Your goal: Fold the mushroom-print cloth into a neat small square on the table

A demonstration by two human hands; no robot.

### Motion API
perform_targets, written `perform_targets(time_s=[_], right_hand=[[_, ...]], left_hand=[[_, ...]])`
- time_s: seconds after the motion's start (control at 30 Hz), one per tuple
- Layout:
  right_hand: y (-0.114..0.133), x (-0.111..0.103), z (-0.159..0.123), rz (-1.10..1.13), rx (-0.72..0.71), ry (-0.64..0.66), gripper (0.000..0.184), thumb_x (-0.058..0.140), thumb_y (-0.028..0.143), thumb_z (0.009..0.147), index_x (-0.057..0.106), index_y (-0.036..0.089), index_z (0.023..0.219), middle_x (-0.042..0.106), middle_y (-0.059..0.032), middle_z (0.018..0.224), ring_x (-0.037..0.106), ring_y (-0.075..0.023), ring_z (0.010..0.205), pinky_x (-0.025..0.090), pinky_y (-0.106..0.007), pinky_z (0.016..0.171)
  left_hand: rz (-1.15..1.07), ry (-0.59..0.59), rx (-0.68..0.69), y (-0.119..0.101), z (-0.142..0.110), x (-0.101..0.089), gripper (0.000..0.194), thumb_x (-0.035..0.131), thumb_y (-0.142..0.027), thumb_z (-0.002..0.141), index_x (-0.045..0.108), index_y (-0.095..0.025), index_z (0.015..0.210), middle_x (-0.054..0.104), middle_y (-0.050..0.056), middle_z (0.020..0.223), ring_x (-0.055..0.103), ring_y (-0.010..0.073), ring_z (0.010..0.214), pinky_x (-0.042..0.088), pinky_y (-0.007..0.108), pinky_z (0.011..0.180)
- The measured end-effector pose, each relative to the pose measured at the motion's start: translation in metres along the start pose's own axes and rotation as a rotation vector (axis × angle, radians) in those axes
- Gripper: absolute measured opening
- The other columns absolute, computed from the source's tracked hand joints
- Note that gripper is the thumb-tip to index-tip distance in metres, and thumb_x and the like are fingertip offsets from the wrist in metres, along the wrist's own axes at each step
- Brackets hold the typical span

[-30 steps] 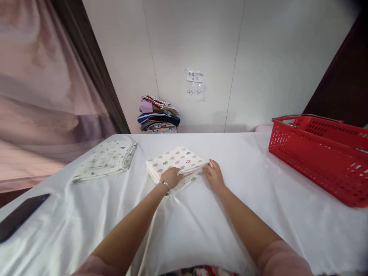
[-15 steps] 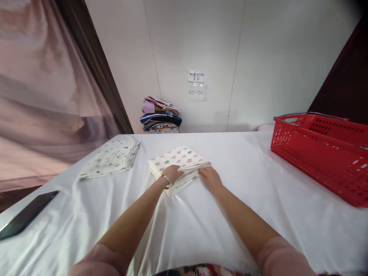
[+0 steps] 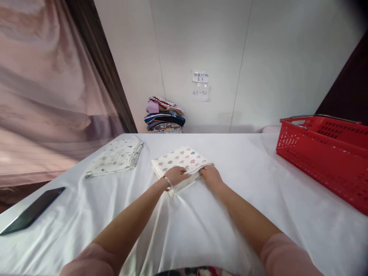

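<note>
A folded white cloth [image 3: 179,159] printed with grey, green and red shapes lies in the middle of the white-covered table [image 3: 201,222]. My left hand [image 3: 176,175] rests flat on its near edge, a bracelet at the wrist. My right hand [image 3: 210,175] is at the cloth's near right corner, fingers curled against the folded layers. A second folded cloth [image 3: 117,161] with small grey prints lies to the left, apart from both hands.
A red plastic basket [image 3: 324,153] stands at the table's right side. A dark phone [image 3: 31,211] lies near the left edge. A stack of folded coloured fabrics [image 3: 164,115] sits against the back wall under paper notes [image 3: 200,84]. A pink curtain [image 3: 43,88] hangs at left.
Both hands stay on the printed cloth; my right hand has slid slightly left along its near corner. The view has shifted a little to the left, so everything appears moved right.
</note>
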State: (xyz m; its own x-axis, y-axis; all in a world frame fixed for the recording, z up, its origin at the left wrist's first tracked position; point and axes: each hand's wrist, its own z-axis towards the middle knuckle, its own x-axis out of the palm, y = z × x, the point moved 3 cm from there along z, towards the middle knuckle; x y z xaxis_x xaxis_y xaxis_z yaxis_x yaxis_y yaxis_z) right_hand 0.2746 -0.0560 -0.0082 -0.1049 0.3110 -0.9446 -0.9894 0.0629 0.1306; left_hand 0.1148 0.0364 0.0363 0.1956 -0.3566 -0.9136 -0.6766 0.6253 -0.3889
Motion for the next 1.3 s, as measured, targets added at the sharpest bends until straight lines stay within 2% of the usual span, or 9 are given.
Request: perform_targets(time_s=[0.1, 0.27, 0.4, 0.53, 0.67, 0.83, 1.03, 1.2, 1.3], right_hand=[[-0.001, 0.003, 0.003, -0.019, -0.015, 0.019, 0.028, 0.042, 0.022, 0.085, 0.065, 0.018, 0.101, 0.065, -0.009, 0.095, 0.054, -0.0234, 0.093, 0.036, -0.033, 0.082], [0.0, 0.01, 0.007, -0.033, -0.033, 0.006, 0.029, 0.043, 0.021, 0.086, 0.063, 0.018, 0.107, 0.064, -0.0094, 0.099, 0.054, -0.0229, 0.096, 0.036, -0.033, 0.084], [-0.001, 0.012, 0.001, -0.031, -0.04, -0.028, 0.026, 0.043, 0.016, 0.085, 0.064, 0.017, 0.101, 0.065, -0.0092, 0.095, 0.056, -0.021, 0.09, 0.038, -0.032, 0.08], [-0.004, 0.012, -0.013, -0.015, -0.116, -0.102, 0.027, 0.042, 0.01, 0.083, 0.063, 0.019, 0.097, 0.065, -0.0073, 0.095, 0.055, -0.0194, 0.091, 0.038, -0.032, 0.079], [-0.007, 0.018, -0.017, -0.017, -0.164, -0.12, 0.022, 0.044, 0.013, 0.085, 0.065, 0.019, 0.091, 0.066, -0.0071, 0.089, 0.056, -0.0195, 0.088, 0.038, -0.032, 0.078], [-0.007, 0.017, -0.015, -0.048, -0.174, -0.151, 0.017, 0.048, 0.017, 0.084, 0.065, 0.019, 0.087, 0.064, -0.0061, 0.084, 0.054, -0.0189, 0.079, 0.036, -0.031, 0.07], [-0.001, 0.004, -0.017, -0.019, -0.137, -0.172, 0.02, 0.046, 0.018, 0.086, 0.065, 0.02, 0.084, 0.06, -0.0057, 0.085, 0.048, -0.0188, 0.082, 0.035, -0.029, 0.069], [0.003, -0.004, -0.018, 0.005, -0.105, -0.164, 0.018, 0.048, 0.016, 0.085, 0.065, 0.021, 0.085, 0.059, -0.006, 0.095, 0.046, -0.0197, 0.088, 0.036, -0.03, 0.074], [0.003, -0.005, -0.018, 0.028, -0.115, -0.163, 0.018, 0.049, 0.015, 0.084, 0.065, 0.02, 0.09, 0.059, -0.0061, 0.099, 0.047, -0.0203, 0.092, 0.037, -0.032, 0.077]], left_hand=[[-0.125, 0.004, 0.013, 0.014, 0.011, -0.01, 0.045, 0.043, -0.06, 0.076, 0.065, -0.025, 0.093, 0.067, -0.001, 0.097, 0.06, 0.0189, 0.09, 0.045, 0.025, 0.078], [0.043, -0.223, -0.013, 0.041, 0.041, -0.021, 0.051, 0.043, -0.056, 0.079, 0.055, -0.021, 0.114, 0.049, 0.005, 0.13, 0.048, 0.022, 0.114, 0.037, 0.032, 0.095], [0.253, -0.124, -0.009, 0.053, 0.061, -0.006, 0.058, 0.034, -0.055, 0.083, 0.04, -0.021, 0.13, 0.027, 0.006, 0.145, 0.019, 0.0222, 0.134, 0.014, 0.045, 0.108], [0.27, -0.075, -0.002, 0.062, 0.068, 0.007, 0.065, 0.024, -0.059, 0.084, 0.03, -0.021, 0.136, 0.02, 0.005, 0.147, 0.013, 0.0198, 0.136, 0.008, 0.044, 0.109], [0.265, -0.081, 0.017, 0.067, 0.07, 0.008, 0.065, 0.024, -0.06, 0.084, 0.03, -0.022, 0.137, 0.02, 0.004, 0.147, 0.011, 0.0196, 0.136, 0.007, 0.043, 0.11], [0.242, -0.058, 0.0, 0.049, 0.06, 0.005, 0.063, 0.029, -0.059, 0.083, 0.034, -0.022, 0.135, 0.022, 0.006, 0.147, 0.014, 0.0222, 0.135, 0.01, 0.047, 0.109], [0.245, -0.043, 0.227, 0.015, 0.044, 0.021, 0.06, 0.029, -0.059, 0.084, 0.033, -0.028, 0.135, 0.021, 0.001, 0.147, 0.013, 0.0228, 0.136, 0.006, 0.049, 0.109], [0.199, 0.02, 0.19, 0.016, 0.047, 0.023, 0.058, 0.029, -0.056, 0.085, 0.033, -0.028, 0.135, 0.021, 0.0, 0.147, 0.013, 0.0234, 0.136, 0.007, 0.051, 0.108], [0.116, -0.013, 0.153, 0.009, 0.04, 0.016, 0.054, 0.031, -0.055, 0.085, 0.043, -0.026, 0.129, 0.032, 0.003, 0.143, 0.023, 0.0229, 0.133, 0.015, 0.048, 0.108]])
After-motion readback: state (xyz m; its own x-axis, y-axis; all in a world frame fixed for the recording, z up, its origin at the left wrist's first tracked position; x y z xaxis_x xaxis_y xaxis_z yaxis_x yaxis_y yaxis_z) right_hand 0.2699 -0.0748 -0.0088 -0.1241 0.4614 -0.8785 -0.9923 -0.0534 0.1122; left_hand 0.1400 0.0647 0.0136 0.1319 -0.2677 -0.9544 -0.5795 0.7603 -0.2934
